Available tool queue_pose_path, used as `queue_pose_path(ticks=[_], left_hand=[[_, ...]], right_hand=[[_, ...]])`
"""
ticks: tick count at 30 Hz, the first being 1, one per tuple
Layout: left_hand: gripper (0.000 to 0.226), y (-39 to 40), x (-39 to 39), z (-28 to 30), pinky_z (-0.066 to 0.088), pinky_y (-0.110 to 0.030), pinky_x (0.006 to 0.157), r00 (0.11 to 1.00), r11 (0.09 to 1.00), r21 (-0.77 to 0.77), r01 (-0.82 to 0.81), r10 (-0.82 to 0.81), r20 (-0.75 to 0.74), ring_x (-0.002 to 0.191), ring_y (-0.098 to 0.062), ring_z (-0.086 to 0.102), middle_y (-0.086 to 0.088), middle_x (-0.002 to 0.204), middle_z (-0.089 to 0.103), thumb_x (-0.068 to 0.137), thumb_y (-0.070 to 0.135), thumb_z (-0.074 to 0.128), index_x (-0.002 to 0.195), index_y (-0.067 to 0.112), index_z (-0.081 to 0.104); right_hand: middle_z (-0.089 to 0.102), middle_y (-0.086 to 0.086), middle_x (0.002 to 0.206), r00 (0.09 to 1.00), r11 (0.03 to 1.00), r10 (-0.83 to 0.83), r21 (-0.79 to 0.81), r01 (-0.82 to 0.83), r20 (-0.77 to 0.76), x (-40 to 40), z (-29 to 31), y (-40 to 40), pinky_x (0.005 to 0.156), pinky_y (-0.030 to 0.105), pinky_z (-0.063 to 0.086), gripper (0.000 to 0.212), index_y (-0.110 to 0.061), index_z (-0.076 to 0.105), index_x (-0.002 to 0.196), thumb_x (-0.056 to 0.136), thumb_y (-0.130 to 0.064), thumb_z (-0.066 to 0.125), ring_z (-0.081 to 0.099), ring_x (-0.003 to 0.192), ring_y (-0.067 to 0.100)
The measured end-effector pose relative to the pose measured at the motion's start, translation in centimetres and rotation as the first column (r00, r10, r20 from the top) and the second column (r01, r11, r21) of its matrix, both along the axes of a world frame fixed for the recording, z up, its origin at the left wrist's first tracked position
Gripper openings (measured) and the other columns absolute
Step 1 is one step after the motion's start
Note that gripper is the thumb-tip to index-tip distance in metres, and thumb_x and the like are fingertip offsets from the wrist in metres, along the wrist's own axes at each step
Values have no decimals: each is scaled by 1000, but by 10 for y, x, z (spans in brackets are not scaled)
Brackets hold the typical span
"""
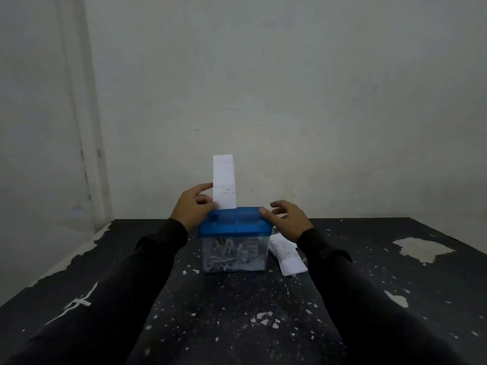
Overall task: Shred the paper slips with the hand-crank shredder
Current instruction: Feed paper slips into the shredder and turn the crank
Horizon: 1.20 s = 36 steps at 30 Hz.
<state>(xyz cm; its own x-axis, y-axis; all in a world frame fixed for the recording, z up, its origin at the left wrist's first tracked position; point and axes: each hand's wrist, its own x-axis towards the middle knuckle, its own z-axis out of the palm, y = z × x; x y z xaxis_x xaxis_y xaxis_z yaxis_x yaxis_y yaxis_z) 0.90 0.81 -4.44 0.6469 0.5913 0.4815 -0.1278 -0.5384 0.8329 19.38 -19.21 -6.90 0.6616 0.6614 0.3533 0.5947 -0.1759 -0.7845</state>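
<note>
A small shredder point(235, 225) with a blue lid and a clear bin stands in the middle of the table; white shreds fill the bin. A white paper slip point(224, 180) stands upright in the lid's slot. My left hand point(193, 206) pinches the slip's lower left edge just above the lid. My right hand point(286, 219) rests at the lid's right end with its thumb on the blue edge and fingers spread; the crank is hidden behind it. Several more slips point(288, 255) lie in a loose stack right of the bin.
The black table point(237, 312) has chipped paint and scattered white flecks. A pale wall point(263, 88) stands close behind the shredder. The table's left edge runs diagonally at the lower left.
</note>
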Motion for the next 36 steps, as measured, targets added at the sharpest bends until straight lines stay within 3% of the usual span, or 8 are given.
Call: queue_pose_path(ticks=[5,13,18,23,26,29,32,36], left_hand=[[8,5,4,-4,51,-14,64,995,995,-6,-101,101,-7,77,-12,65,0,86,72,94,5,69,88,8,74],[16,13,6,-10,50,-8,66,993,992,90,-83,90,-72,84,-8,67,-2,95,74,96,16,70,94,1,76],[16,16,5,-18,57,-23,75,995,993,93,-75,81,-65,90,-17,70,-3,96,76,94,22,74,94,6,78],[15,18,5,-21,56,-24,78,991,983,161,-87,101,-82,90,-16,70,-2,93,75,93,22,74,91,7,78],[15,15,7,-22,50,-10,71,987,972,212,-105,128,-98,92,-12,68,-2,96,74,94,21,72,93,6,76],[15,16,7,-22,50,-12,73,985,963,248,-108,137,-101,94,-13,67,-3,100,73,95,19,71,94,5,74],[26,16,10,-19,53,-25,80,985,961,275,-14,60,-160,96,-12,66,0,106,71,92,33,76,105,11,71],[79,10,17,-21,58,-28,85,962,956,286,70,11,-274,99,-8,68,8,113,71,60,79,80,118,26,70]], right_hand=[[66,3,115,1000,1000,13,16,-12,-22,-4,-1,1,62,16,48,66,-14,56,135,89,-60,65,63,95,12],[66,-7,113,997,997,35,-69,-29,75,-9,-17,-11,74,17,47,77,-20,65,121,69,-76,73,60,97,7],[73,2,102,994,996,57,-70,-51,93,-7,-27,-10,86,45,58,88,-21,70,105,60,-95,60,67,94,22],[60,-4,71,993,994,51,-102,-40,108,-10,-22,-12,62,30,48,64,-18,67,85,71,-80,66,57,66,14],[73,0,72,996,995,55,-82,-49,68,-11,-18,-13,70,37,61,39,-30,67,86,75,-67,75,70,70,18],[77,3,82,998,996,43,-82,-40,34,-9,-15,-13,71,36,61,56,-23,70,102,70,-68,79,72,72,19],[72,5,110,999,996,5,-87,-1,53,-9,-13,-10,75,36,61,91,-13,65,124,60,-77,79,70,87,19],[65,1,120,1000,996,-7,-89,9,17,-15,-8,-12,54,30,58,86,-12,61,128,66,-68,82,72,71,16]])
